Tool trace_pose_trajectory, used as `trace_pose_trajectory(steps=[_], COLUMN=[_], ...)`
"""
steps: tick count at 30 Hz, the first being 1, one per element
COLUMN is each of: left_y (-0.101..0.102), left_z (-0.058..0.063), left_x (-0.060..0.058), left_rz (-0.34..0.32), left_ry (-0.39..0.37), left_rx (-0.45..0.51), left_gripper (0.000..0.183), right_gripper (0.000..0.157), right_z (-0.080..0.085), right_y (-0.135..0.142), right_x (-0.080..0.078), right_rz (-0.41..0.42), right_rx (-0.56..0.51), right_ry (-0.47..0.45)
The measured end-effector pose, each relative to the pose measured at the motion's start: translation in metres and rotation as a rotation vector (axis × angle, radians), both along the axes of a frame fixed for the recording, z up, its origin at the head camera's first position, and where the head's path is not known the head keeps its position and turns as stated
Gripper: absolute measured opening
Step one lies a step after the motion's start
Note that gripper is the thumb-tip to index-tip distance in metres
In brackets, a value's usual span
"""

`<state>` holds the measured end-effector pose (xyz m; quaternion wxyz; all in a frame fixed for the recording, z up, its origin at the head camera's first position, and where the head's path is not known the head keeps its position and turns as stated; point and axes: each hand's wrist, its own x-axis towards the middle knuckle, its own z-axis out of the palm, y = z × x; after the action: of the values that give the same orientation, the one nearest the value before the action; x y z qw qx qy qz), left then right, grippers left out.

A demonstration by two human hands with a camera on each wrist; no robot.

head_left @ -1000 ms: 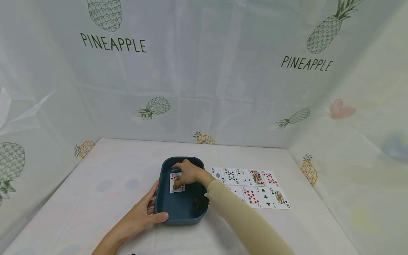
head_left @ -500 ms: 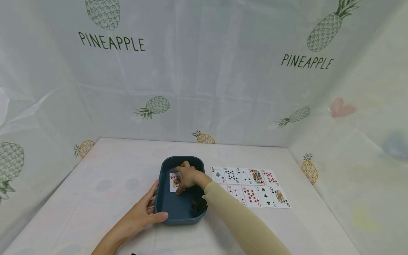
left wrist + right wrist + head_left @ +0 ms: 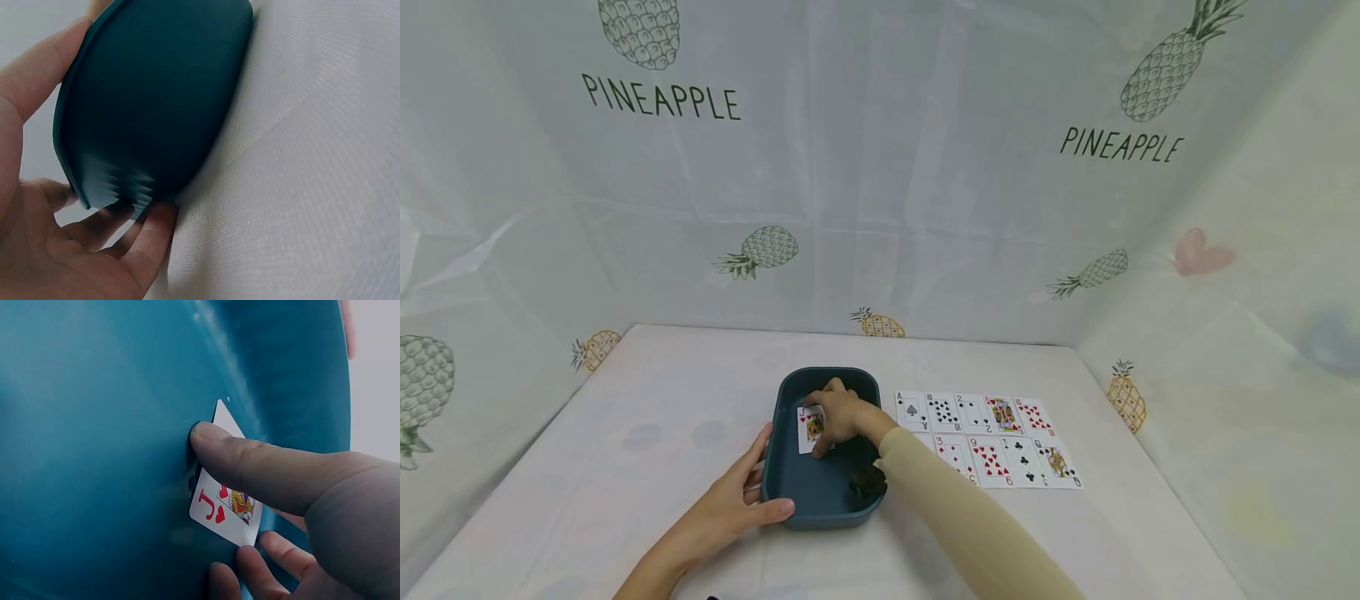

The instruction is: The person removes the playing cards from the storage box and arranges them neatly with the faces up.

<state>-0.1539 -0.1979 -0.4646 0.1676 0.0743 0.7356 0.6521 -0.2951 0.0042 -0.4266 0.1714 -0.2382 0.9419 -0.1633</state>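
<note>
A dark teal rectangular tray (image 3: pixel 822 500) stands on the white cloth. My left hand (image 3: pixel 730 500) holds it at its left near corner, thumb at the near side and fingers along the outer left wall; the left wrist view shows fingertips against the tray's outer wall (image 3: pixel 156 94). Inside the tray is a jack of hearts playing card (image 3: pixel 805 433). My right hand (image 3: pixel 841 415) reaches in over the card and holds it, the thumb (image 3: pixel 225 447) at one edge and fingertips (image 3: pixel 253 562) at another. That hand covers part of the card's face.
Face-up playing cards (image 3: pixel 992 462) lie in two rows on the white table (image 3: pixel 700 375), right of the tray; my right sleeve (image 3: pixel 955 500) covers some of the near row. A dark item (image 3: pixel 867 482), kind unclear, shows below my right wrist. A pineapple-print sheet (image 3: pixel 880 167) hangs behind.
My right thumb has shifted from over the card's middle to its right side, so more of its face shows. The left hand and tray stay in place.
</note>
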Motion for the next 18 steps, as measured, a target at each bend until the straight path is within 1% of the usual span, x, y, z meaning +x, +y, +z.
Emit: trace_pose_trajectory(steps=[6,12,15,18], left_y=[-0.001,0.0,0.0,0.001], left_z=[0.001,0.0,0.0,0.0], left_x=[0.0,0.001,0.001,0.001], left_rz=[-0.02,-0.018,-0.009,-0.007], left_ry=[-0.001,-0.009,-0.008,-0.006], left_rx=[0.011,-0.008,-0.015,-0.01], left_gripper=[0.108,0.108,0.108,0.108], right_gripper=[0.08,0.08,0.08,0.08], right_z=[-0.001,-0.002,0.001,0.008], right_y=[-0.001,-0.001,0.0,0.003], right_x=[0.0,0.001,0.003,0.006], right_rz=[0.004,0.04,0.061,0.081], right_rx=[0.003,0.023,0.029,0.025], right_ry=[0.008,0.057,0.081,0.101])
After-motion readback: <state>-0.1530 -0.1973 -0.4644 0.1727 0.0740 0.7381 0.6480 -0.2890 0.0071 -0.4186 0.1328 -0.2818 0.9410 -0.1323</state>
